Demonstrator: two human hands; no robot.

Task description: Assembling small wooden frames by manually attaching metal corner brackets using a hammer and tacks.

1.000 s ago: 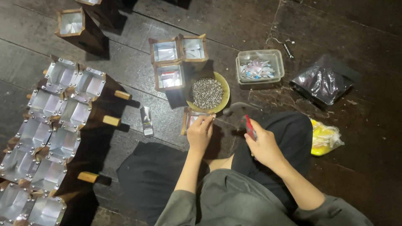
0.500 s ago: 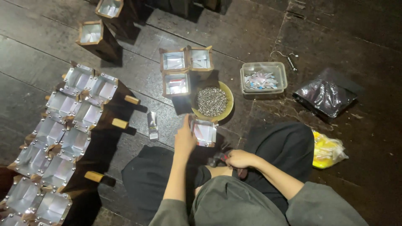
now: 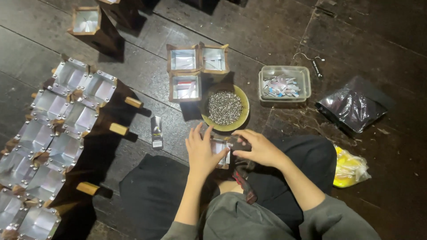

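Together, both hands cupped around a small foil-lined box, fingers spread.

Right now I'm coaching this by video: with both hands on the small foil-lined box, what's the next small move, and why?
Probably reach the right hand forward to the green bowl of small metal pieces, just beyond the box. The left hand already steadies the box, and the finished boxes on the left show such pieces at their corners.

A single head-worn camera looks steeply down from above the seated person onto a dark wooden floor. The person's lap fills the lower centre of the frame at close range, and the floor stretches toward the upper edge.
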